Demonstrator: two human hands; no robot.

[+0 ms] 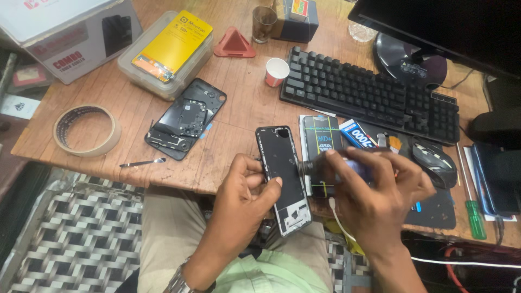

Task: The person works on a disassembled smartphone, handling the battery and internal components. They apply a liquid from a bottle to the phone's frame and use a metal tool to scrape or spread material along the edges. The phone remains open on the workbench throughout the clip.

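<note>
Right now the left hand (pixel 239 201) holds a phone frame (pixel 283 176) tilted above the near edge of the bench (pixel 239 103), its fingers clamped along the left side with the thumb tip on the inner face; the right hand (pixel 374 195) has its fingers closed round a dark tool (pixel 312 164) whose tip meets the frame's right edge; I cannot tell what kind of tool it is, as it is blurred; the frame looks thin, light and stiff, and likely brittle where the edges are bare, so it is best gripped by its long sides rather than pressed on the flat; on the bench lie an opened phone back (pixel 186 118), a roll of tape (pixel 87 130), metal tweezers (pixel 142 162), a paper cup (pixel 277 71), a black keyboard (pixel 369 93) and a mouse (pixel 432 158)
</note>
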